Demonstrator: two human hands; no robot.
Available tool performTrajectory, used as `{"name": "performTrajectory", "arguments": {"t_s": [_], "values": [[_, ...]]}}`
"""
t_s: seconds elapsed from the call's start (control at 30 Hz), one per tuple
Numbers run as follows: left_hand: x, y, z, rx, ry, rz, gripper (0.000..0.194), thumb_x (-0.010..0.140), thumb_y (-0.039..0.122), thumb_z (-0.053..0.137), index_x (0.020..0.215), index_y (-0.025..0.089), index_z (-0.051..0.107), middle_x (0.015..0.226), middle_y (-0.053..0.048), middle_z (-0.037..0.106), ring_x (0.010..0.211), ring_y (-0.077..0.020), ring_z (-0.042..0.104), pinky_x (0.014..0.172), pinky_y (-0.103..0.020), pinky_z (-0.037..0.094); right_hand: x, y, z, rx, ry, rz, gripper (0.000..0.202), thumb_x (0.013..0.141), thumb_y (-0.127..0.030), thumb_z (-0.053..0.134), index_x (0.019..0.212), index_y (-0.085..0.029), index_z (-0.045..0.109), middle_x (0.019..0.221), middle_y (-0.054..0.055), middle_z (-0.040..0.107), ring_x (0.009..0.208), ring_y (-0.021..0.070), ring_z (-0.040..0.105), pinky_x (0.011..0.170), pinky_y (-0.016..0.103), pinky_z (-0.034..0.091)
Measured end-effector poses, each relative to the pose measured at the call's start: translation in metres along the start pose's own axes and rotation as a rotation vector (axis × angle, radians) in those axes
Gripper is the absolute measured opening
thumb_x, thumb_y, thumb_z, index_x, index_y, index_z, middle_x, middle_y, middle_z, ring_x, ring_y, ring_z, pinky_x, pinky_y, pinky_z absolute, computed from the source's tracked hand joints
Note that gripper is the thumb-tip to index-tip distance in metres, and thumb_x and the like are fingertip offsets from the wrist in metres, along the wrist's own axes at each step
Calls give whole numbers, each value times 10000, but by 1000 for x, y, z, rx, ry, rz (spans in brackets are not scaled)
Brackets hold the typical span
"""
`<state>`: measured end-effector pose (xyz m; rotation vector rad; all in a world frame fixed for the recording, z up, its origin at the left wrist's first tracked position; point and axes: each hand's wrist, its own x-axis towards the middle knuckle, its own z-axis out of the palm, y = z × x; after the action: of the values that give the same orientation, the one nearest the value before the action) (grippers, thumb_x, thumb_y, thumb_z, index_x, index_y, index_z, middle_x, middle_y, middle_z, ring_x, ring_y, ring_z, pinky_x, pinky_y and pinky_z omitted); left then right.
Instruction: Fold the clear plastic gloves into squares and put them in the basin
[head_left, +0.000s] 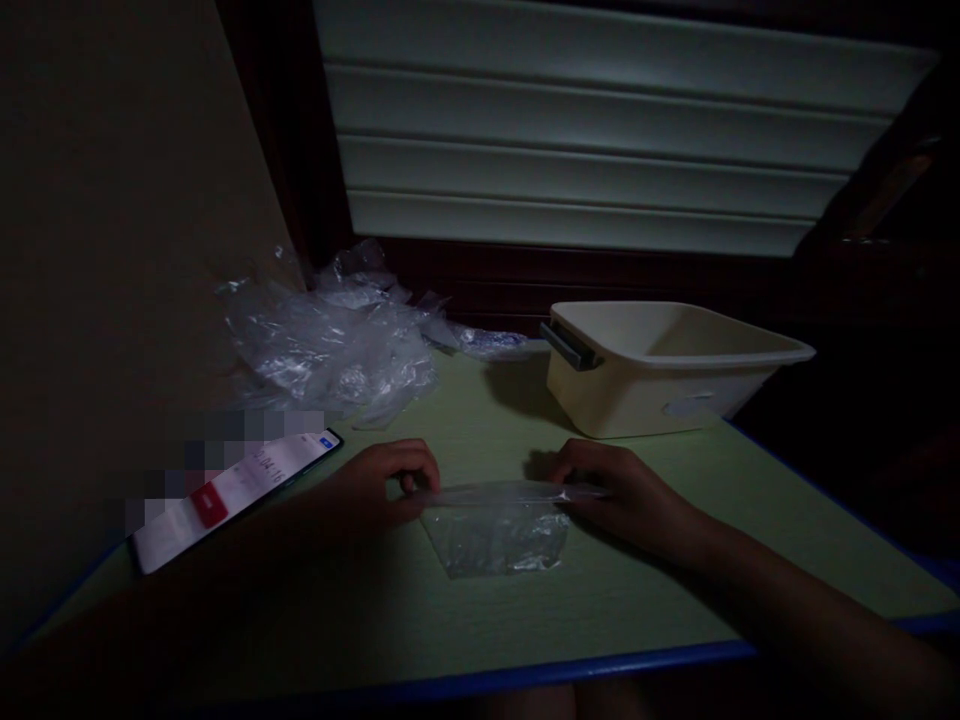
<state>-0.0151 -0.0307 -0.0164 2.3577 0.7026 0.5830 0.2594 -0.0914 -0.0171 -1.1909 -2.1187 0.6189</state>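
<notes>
A clear plastic bag lies near the front middle of the green table, its far edge folded over and raised a little. My left hand pinches that edge at its left end, between thumb and fingers. At the right end my right hand grips the same edge, with the thumb below and the fingers curled above. The bag is stretched straight between both hands, and its near part rests on the tabletop, crinkled and shiny.
A loose heap of clear plastic bags sits at the back left. A cream plastic bin with a dark handle stands at the back right. A lit phone lies by my left forearm. The table has a blue edge. The room is dim.
</notes>
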Motion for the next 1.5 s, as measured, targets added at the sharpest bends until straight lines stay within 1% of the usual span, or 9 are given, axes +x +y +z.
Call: {"name": "performTrajectory", "arguments": {"t_s": [0.33,0.57,0.77,0.93,1.03,1.17,1.27,1.33,1.5], "values": [[-5,-2,0,52,-21,83,52,763,126,535,771,148,582,818,-22,560,743,-120,535,675,-225,420,-5,5,1,-192,-32,-188,84,790,-118,539,834,-165,594,786,41,575,701,139,548,607,241,421],[-9,13,0,187,-20,172,115,792,74,489,747,150,562,886,-38,570,821,-133,539,731,-226,401,-10,3,0,-534,-69,-325,155,858,-149,487,887,-142,639,821,86,600,723,175,538,603,278,433],[-10,22,-3,329,-97,194,175,826,97,409,766,158,561,944,-63,598,873,-168,522,760,-258,389,-9,-10,-2,-652,-105,-437,206,883,-161,456,908,-142,660,918,113,639,806,207,549,696,340,456],[-10,23,-4,360,-168,161,202,815,113,369,776,161,561,884,-65,611,817,-179,528,739,-274,393,-10,-9,-2,-656,-91,-407,221,869,-148,471,984,-181,657,1040,105,641,914,222,564,781,378,455],[-11,20,-4,345,-155,209,213,781,90,363,759,158,564,851,-71,613,807,-188,530,746,-286,398,-9,-10,-6,-630,5,-338,262,839,-141,496,1057,-179,636,1062,118,640,946,242,575,798,402,460],[-12,17,-3,371,-146,249,231,735,55,388,809,159,581,901,-66,618,838,-189,531,765,-289,404,-2,-35,-1,-500,127,-246,358,853,-109,374,1142,-102,586,1111,167,621,990,245,586,808,381,490],[-13,18,-3,451,-155,243,232,734,63,416,843,154,600,904,-62,619,844,-190,538,765,-292,419,2,-63,19,-390,-46,-193,423,900,-287,381,1235,-66,513,1240,175,549,1108,250,529,926,370,442],[-14,18,-4,502,-153,247,271,724,47,423,887,154,611,907,-59,629,856,-185,552,783,-291,431,1,-75,36,-366,-189,-151,598,889,-446,395,1329,-41,401,1361,198,417,1225,292,415,1004,426,360],[-24,7,-8,653,-146,227,367,739,20,418,1027,146,607,1208,-122,564,1100,-239,520,928,-383,407,-8,-73,58,-335,-325,-78,740,889,-547,306,1394,-10,246,1452,215,198,1342,313,157,1089,481,148]]}}
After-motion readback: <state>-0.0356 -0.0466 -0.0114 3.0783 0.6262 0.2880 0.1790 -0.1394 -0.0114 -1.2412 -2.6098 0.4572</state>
